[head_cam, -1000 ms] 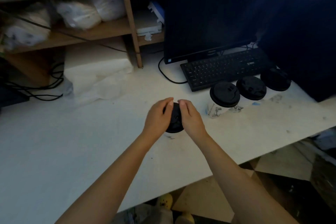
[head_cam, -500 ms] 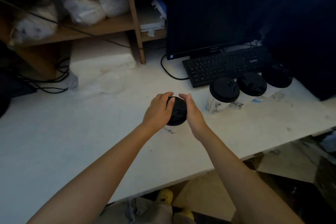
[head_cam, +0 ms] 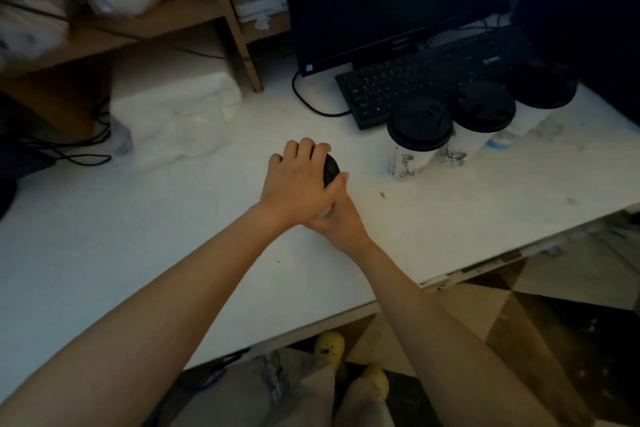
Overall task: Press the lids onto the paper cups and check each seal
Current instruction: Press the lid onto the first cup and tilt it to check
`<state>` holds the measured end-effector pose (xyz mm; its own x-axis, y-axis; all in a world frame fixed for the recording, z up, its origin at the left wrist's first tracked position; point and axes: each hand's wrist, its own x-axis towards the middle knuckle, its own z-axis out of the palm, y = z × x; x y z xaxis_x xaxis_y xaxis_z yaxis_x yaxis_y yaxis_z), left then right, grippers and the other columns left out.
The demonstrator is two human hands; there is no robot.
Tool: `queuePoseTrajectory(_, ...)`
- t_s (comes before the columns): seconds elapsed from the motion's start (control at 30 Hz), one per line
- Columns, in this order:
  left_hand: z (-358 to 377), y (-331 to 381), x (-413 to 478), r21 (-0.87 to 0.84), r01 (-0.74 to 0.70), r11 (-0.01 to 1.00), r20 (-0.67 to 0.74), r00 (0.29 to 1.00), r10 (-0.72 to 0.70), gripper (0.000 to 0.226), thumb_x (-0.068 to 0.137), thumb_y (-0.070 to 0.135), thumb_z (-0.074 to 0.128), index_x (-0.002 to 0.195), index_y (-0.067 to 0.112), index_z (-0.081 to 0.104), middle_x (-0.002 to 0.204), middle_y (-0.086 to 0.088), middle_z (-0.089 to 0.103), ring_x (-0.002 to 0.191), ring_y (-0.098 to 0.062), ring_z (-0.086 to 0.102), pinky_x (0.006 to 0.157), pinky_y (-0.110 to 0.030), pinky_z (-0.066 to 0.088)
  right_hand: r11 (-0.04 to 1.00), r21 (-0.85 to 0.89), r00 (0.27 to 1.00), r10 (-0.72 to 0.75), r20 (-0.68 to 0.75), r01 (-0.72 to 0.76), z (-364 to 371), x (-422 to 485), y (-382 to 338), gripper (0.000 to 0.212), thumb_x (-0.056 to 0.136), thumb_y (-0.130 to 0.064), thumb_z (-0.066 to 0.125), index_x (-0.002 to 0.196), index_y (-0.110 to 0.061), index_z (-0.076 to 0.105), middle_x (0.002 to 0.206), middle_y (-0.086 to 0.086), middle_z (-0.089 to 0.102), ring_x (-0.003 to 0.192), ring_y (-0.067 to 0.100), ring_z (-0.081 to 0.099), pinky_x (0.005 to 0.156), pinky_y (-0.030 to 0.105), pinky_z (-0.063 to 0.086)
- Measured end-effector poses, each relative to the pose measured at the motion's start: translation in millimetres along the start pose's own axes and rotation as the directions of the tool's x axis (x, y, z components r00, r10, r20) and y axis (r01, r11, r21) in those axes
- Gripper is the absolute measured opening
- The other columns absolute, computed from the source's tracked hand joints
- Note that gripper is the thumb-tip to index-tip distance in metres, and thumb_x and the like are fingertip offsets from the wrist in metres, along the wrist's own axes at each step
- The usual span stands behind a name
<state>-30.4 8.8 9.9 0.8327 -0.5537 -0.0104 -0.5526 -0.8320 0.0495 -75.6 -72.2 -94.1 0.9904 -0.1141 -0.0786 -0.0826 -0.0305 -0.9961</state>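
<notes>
Mid-desk, the left hand (head_cam: 298,180) lies palm down on the black lid (head_cam: 331,168), fingers curled over its far rim. The right hand (head_cam: 334,215) is tucked beneath it, thumb up against the lid's near edge, wrapped round the cup, which the hands hide. At two o'clock from them, three lidded cups (head_cam: 481,114) stand in a touching row just in front of the keyboard (head_cam: 415,87). Bare desk (head_cam: 138,236) stretches from seven to ten o'clock; a crumpled bag (head_cam: 173,121) sits at ten. The desk's front edge runs near, at five o'clock.
</notes>
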Motion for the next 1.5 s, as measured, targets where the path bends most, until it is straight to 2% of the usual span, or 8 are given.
queuePoseTrajectory(0.1, -2, -4, 0, 0.019, -0.091, 0.996, 0.027, 0.996, 0.091, 0.085, 0.073, 0.065, 0.006, 0.134, 0.015, 0.040, 0.130, -0.006, 0.046, 0.116, -0.026, 0.042, 0.090, -0.041, 0.037, 0.997, -0.061, 0.999, -0.054, -0.007, 0.053, -4, 2, 9, 0.069, 0.075, -0.014, 0.079, 0.131, -0.011, 0.039, 0.124, 0.005, 0.058, 0.110, 0.009, 0.057, 0.088, 0.019, 0.048)
queuePoseTrajectory(0.37, -9, -24, 7, 0.043, -0.409, 0.911, 0.114, 0.908, 0.403, 0.073, 0.083, 0.060, 0.020, 0.132, 0.011, 0.045, 0.126, -0.006, 0.050, 0.114, -0.025, 0.046, 0.091, -0.038, 0.040, 0.984, -0.152, 0.995, -0.097, -0.030, 0.091, -6, 6, 14, 0.066, 0.072, -0.035, 0.077, 0.126, -0.022, 0.042, 0.109, -0.009, 0.061, 0.097, 0.007, 0.061, 0.078, 0.032, 0.055)
queuePoseTrajectory(0.6, -25, -42, 32, 0.003, -0.739, 0.673, 0.295, 0.644, 0.706, 0.070, 0.089, 0.065, 0.021, 0.135, 0.017, 0.039, 0.134, -0.004, 0.046, 0.126, -0.021, 0.039, 0.101, -0.038, 0.038, 0.981, -0.164, 0.993, -0.111, -0.038, 0.104, -3, 6, 8, 0.069, 0.074, -0.042, 0.073, 0.130, -0.019, 0.040, 0.113, -0.012, 0.059, 0.103, 0.001, 0.058, 0.082, 0.016, 0.047)
queuePoseTrajectory(0.8, -13, -12, 14, -0.082, -0.249, 0.965, 0.091, 0.962, 0.256, 0.083, 0.077, 0.070, 0.012, 0.143, 0.024, 0.031, 0.146, 0.000, 0.037, 0.136, -0.020, 0.029, 0.107, -0.044, 0.029, 0.997, -0.060, 0.998, -0.045, -0.037, 0.043, -3, 2, 7, 0.068, 0.074, -0.024, 0.078, 0.130, -0.022, 0.040, 0.121, -0.010, 0.057, 0.107, -0.007, 0.055, 0.085, 0.014, 0.046)
queuePoseTrajectory(1.0, -4, -16, 16, 0.016, -0.371, 0.928, 0.055, 0.927, 0.370, 0.061, 0.078, 0.057, 0.021, 0.113, 0.018, 0.053, 0.111, 0.003, 0.053, 0.101, -0.019, 0.047, 0.080, -0.033, 0.036, 0.995, -0.089, 0.997, -0.058, -0.047, 0.053, -1, 5, 10, 0.063, 0.074, -0.023, 0.078, 0.125, -0.013, 0.044, 0.115, -0.001, 0.061, 0.103, 0.005, 0.060, 0.082, 0.030, 0.054)
queuePoseTrajectory(1.13, -10, -21, 17, -0.030, -0.468, 0.883, 0.111, 0.877, 0.468, 0.059, 0.084, 0.058, 0.022, 0.124, 0.024, 0.050, 0.118, 0.006, 0.052, 0.109, -0.016, 0.045, 0.085, -0.031, 0.033, 0.995, -0.065, 0.995, -0.077, -0.059, 0.073, 0, 6, 11, 0.066, 0.074, -0.019, 0.079, 0.128, -0.016, 0.041, 0.117, -0.006, 0.059, 0.105, 0.005, 0.058, 0.086, 0.033, 0.053)
queuePoseTrajectory(1.27, -17, -7, 33, -0.282, -0.133, 0.950, 0.169, 0.968, 0.186, 0.046, 0.099, 0.044, 0.019, 0.138, 0.029, 0.039, 0.137, 0.001, 0.049, 0.127, -0.020, 0.039, 0.099, -0.041, 0.032, 1.000, -0.006, 0.999, -0.016, -0.047, 0.016, -1, 2, 11, 0.071, 0.074, -0.016, 0.080, 0.132, -0.021, 0.039, 0.125, -0.009, 0.056, 0.111, -0.001, 0.054, 0.090, 0.021, 0.049)
queuePoseTrajectory(1.5, 2, -4, 32, -0.089, -0.156, 0.984, 0.010, 0.987, 0.158, 0.051, 0.096, 0.035, 0.020, 0.145, 0.025, 0.027, 0.139, -0.003, 0.047, 0.126, -0.022, 0.041, 0.095, -0.042, 0.035, 0.999, 0.037, 0.999, -0.011, -0.042, 0.012, 0, 4, 19, 0.066, 0.074, -0.014, 0.080, 0.127, -0.017, 0.042, 0.119, -0.004, 0.060, 0.105, 0.003, 0.058, 0.083, 0.020, 0.052)
